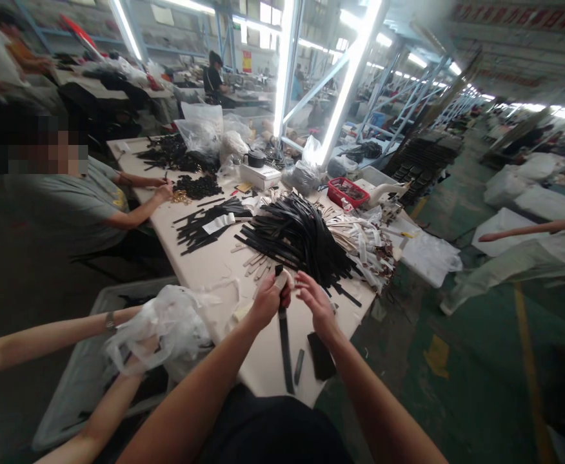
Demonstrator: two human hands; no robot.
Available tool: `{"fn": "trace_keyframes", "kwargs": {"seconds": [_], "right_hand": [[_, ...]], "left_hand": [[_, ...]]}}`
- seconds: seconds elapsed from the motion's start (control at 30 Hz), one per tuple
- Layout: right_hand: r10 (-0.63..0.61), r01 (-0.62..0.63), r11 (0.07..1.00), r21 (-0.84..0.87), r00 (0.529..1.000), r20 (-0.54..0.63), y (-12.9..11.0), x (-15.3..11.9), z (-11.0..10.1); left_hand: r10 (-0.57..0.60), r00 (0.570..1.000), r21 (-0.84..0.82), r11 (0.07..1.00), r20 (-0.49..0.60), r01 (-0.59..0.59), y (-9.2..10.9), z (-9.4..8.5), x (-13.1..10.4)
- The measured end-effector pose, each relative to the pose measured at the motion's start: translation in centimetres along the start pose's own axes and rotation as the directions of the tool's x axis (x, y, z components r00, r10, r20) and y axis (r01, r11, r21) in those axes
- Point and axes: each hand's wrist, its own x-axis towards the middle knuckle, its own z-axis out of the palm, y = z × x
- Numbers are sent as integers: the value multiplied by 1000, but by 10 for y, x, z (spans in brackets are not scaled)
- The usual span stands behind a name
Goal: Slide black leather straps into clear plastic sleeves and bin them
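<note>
Left hand [267,301] grips a black strap [286,351] over bare tabletop [263,362], right hand [317,306] unclasped near the right edge [361,314].

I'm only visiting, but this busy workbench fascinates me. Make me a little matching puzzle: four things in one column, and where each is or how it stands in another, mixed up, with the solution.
Column one
1. Left hand
2. Red basket
3. White plastic bag
4. Dark rectangular piece

Column two
A. Beyond the heap of black strips
B. On the table, beside the right forearm
C. At the ends of another person's arms, over a pale crate
D. Closed around a black strap

Pairs: 1-D, 2-A, 3-C, 4-B
</note>
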Motion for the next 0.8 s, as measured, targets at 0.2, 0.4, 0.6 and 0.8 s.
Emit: {"fn": "trace_keyframes", "kwargs": {"seconds": [0.2,0.4,0.6,0.8], "right_hand": [[-275,368,888,-275,906,322,-73,74,-26],[-432,449,818,-360,892,131,-116,78,-37],[-431,387,855,-344,900,-59,-139,77,-47],[-404,346,893,-289,898,-172,-144,78,-56]], "left_hand": [[62,996,165,984,64,-72,-2,9,-5],[111,972,313,934,210,-174,-10,-4,-8],[-8,979,352,934,203,-65,-49,-18,-8],[27,979,524,842,202,-131,-83,-34,-10]]}}
